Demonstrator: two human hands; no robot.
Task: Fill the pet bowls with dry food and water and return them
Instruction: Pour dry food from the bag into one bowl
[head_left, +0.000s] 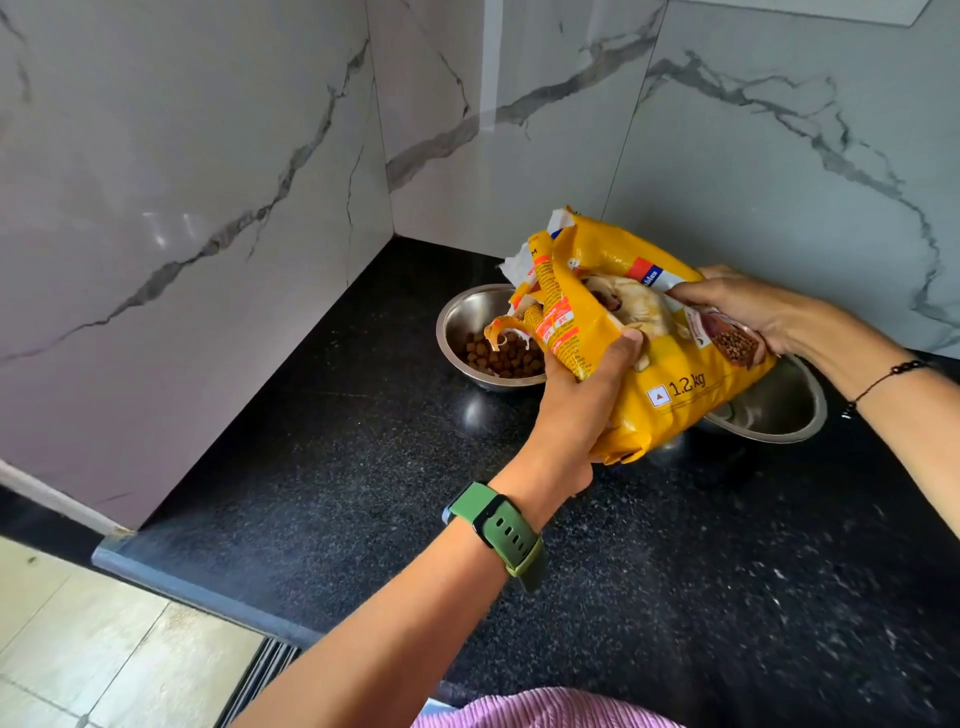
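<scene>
Left hand (576, 400) and right hand (743, 312) both gripping tilted yellow dog food bag (644, 358), torn mouth hanging over kibble-filled steel bowl (457, 332) near bench (322, 467) corner, second steel bowl (779, 405) sitting beneath bag

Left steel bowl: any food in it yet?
Partly filled: brown kibble covers the left bowl bottom, under the tipped bag's torn mouth.

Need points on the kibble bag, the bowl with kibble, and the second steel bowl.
kibble bag (670, 387): head view, yellow front panel near the weight print.
bowl with kibble (457, 325): head view, bare inner wall on its left side.
second steel bowl (779, 405): head view, inner wall showing right of the bag.
</scene>
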